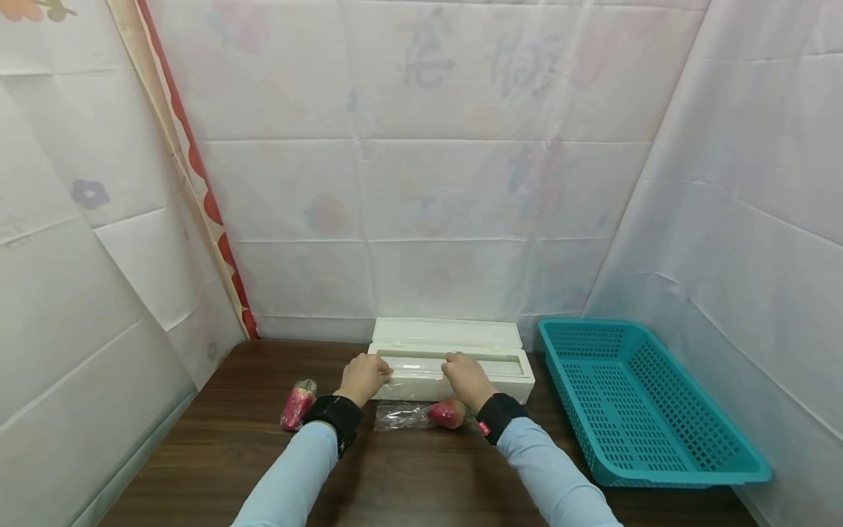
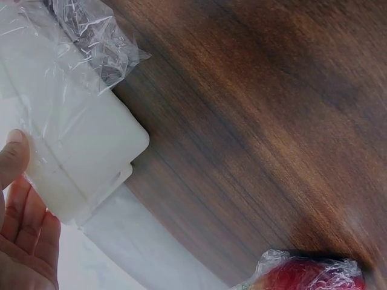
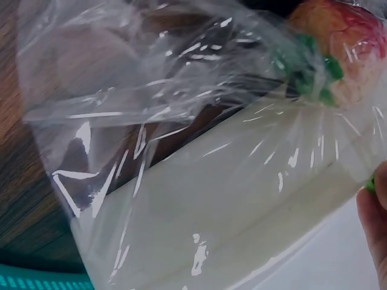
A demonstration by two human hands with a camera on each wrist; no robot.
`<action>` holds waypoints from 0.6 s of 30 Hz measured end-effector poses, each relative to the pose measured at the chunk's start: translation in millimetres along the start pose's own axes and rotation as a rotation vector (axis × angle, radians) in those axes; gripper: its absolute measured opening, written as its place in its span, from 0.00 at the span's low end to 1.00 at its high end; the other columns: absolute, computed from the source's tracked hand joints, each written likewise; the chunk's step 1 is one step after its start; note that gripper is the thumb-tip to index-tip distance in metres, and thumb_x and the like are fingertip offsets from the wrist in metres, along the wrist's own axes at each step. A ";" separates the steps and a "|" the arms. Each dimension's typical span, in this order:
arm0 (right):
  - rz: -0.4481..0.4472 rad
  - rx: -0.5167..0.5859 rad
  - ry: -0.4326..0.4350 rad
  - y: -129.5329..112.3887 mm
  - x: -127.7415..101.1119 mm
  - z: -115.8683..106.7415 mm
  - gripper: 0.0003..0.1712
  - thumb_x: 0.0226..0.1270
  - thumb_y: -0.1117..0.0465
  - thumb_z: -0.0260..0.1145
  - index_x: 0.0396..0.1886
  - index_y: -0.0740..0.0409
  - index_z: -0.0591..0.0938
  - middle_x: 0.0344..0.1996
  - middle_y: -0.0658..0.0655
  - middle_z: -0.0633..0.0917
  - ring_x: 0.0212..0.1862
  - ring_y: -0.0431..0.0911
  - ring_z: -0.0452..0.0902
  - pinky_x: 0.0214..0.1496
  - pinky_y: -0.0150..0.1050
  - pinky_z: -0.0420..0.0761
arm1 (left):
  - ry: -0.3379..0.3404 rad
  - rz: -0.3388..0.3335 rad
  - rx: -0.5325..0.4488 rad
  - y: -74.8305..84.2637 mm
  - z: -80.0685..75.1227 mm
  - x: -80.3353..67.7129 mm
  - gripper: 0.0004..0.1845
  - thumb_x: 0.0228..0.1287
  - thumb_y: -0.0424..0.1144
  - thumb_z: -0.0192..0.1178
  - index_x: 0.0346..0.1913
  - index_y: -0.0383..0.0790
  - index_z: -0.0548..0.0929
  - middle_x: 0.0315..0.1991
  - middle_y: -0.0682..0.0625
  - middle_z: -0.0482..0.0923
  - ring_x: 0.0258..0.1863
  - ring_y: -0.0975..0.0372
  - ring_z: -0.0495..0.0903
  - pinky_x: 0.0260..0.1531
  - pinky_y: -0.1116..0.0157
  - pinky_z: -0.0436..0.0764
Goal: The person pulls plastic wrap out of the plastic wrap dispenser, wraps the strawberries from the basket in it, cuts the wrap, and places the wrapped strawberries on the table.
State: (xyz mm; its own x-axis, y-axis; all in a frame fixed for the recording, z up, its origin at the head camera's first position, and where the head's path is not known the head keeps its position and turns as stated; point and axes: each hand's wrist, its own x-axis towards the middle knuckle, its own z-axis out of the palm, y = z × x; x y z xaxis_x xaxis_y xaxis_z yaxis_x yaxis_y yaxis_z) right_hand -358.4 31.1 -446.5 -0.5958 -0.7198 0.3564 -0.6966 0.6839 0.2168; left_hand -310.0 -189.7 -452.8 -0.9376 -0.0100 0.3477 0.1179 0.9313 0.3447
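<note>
A white cling film dispenser box (image 1: 421, 391) stands lid-up at the back of the table. Clear film (image 3: 163, 115) runs over its front and down onto the table. My left hand (image 1: 364, 378) grips the box's left end, thumb on the film-covered edge and fingers beyond it. The right hand (image 1: 466, 378) is at the top front edge, pinching a small green slider (image 3: 370, 184), mostly hidden by the fingers. In front of the box, a red fruit with green leaves (image 1: 446, 413) lies in the film. Another film-wrapped red fruit (image 1: 298, 405) lies left of my left hand.
A teal plastic basket (image 1: 606, 468) stands on the right of the dark wooden table (image 1: 217, 439). White printed sheets (image 1: 428, 190) hang behind and at both sides. The raised lid (image 1: 448, 331) leans back close to the rear sheet.
</note>
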 end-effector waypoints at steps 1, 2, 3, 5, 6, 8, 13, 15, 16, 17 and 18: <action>0.002 0.000 0.000 1.1 -1.0 -0.2 0.05 0.51 0.68 0.67 0.27 0.56 0.85 0.27 0.51 0.80 0.33 0.43 0.77 0.35 0.33 0.79 | -0.002 -0.001 0.002 0.0 0.0 0.2 0.06 0.47 0.40 0.69 0.31 0.47 0.88 0.34 0.50 0.85 0.31 0.52 0.82 0.25 0.56 0.78; 0.005 0.002 -0.002 2.4 -2.0 -0.4 0.05 0.51 0.69 0.67 0.28 0.56 0.85 0.27 0.51 0.79 0.33 0.43 0.77 0.36 0.33 0.79 | -0.004 -0.002 0.002 -0.1 -0.2 0.5 0.06 0.47 0.40 0.69 0.31 0.47 0.88 0.34 0.50 0.85 0.31 0.52 0.82 0.25 0.56 0.78; 0.012 0.006 -0.004 3.9 -3.2 -0.8 0.05 0.51 0.69 0.67 0.27 0.56 0.85 0.27 0.51 0.79 0.33 0.44 0.77 0.36 0.34 0.79 | -0.006 -0.004 0.004 -0.2 -0.5 0.7 0.06 0.47 0.40 0.69 0.31 0.47 0.88 0.34 0.50 0.85 0.32 0.52 0.82 0.25 0.56 0.78; 0.029 0.008 -0.004 8.6 -7.0 -2.2 0.06 0.50 0.71 0.67 0.27 0.56 0.85 0.26 0.51 0.79 0.33 0.44 0.77 0.36 0.35 0.78 | -0.010 -0.004 0.005 0.3 -0.3 1.2 0.06 0.48 0.40 0.68 0.32 0.47 0.88 0.34 0.50 0.85 0.32 0.51 0.82 0.25 0.56 0.78; 0.039 0.012 -0.001 11.3 -9.2 -2.8 0.07 0.50 0.71 0.67 0.26 0.56 0.85 0.26 0.52 0.78 0.33 0.44 0.77 0.36 0.35 0.78 | -0.009 -0.007 0.006 0.3 -0.5 1.5 0.06 0.48 0.40 0.68 0.32 0.48 0.88 0.34 0.50 0.85 0.32 0.51 0.82 0.25 0.55 0.78; 0.055 0.013 0.012 16.9 -13.7 -3.8 0.07 0.49 0.72 0.66 0.25 0.57 0.84 0.25 0.52 0.77 0.32 0.45 0.76 0.34 0.36 0.78 | -0.005 -0.012 0.008 -0.1 -1.1 1.7 0.06 0.48 0.40 0.68 0.31 0.47 0.88 0.34 0.50 0.85 0.32 0.51 0.82 0.25 0.55 0.78; 0.068 0.008 0.046 31.0 -25.3 -3.2 0.07 0.49 0.72 0.64 0.21 0.57 0.82 0.23 0.52 0.76 0.30 0.46 0.75 0.31 0.37 0.76 | 0.003 -0.037 0.005 -1.6 -1.4 0.2 0.06 0.46 0.40 0.69 0.30 0.47 0.88 0.33 0.51 0.85 0.32 0.52 0.82 0.26 0.54 0.79; 0.073 0.008 0.043 35.4 -29.9 -3.2 0.08 0.49 0.73 0.63 0.20 0.57 0.81 0.22 0.53 0.76 0.29 0.47 0.75 0.30 0.37 0.75 | 0.004 -0.036 0.000 -1.8 -0.1 -0.4 0.06 0.45 0.41 0.69 0.29 0.47 0.88 0.33 0.51 0.85 0.32 0.53 0.82 0.26 0.55 0.79; 0.077 0.005 0.039 37.4 -32.2 -3.5 0.08 0.49 0.73 0.62 0.20 0.57 0.81 0.22 0.52 0.76 0.29 0.47 0.75 0.30 0.37 0.75 | 0.004 -0.028 -0.004 -1.6 0.7 -0.8 0.06 0.45 0.41 0.69 0.29 0.47 0.88 0.32 0.51 0.85 0.31 0.53 0.82 0.26 0.55 0.79; 0.083 0.007 0.034 39.0 -34.4 -4.5 0.08 0.49 0.73 0.62 0.19 0.57 0.81 0.22 0.53 0.76 0.29 0.47 0.75 0.29 0.37 0.75 | 0.003 -0.023 -0.009 -1.3 1.5 -1.0 0.06 0.45 0.41 0.69 0.30 0.47 0.88 0.32 0.51 0.85 0.31 0.53 0.82 0.26 0.55 0.79; 0.088 0.014 0.030 40.6 -36.5 -5.4 0.08 0.49 0.73 0.62 0.19 0.57 0.81 0.22 0.53 0.75 0.28 0.47 0.75 0.29 0.38 0.74 | 0.004 -0.021 -0.014 -1.0 2.3 -1.1 0.06 0.45 0.41 0.69 0.30 0.47 0.88 0.32 0.51 0.85 0.31 0.53 0.82 0.26 0.55 0.79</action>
State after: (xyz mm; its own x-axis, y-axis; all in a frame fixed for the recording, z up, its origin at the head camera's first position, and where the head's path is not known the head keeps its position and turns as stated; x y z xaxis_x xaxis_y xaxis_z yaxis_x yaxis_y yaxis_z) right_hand -362.7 85.7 -445.8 -0.6427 -0.6533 0.4003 -0.6481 0.7422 0.1708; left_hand -309.8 -189.7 -455.5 -0.9384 -0.0307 0.3443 0.1032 0.9257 0.3639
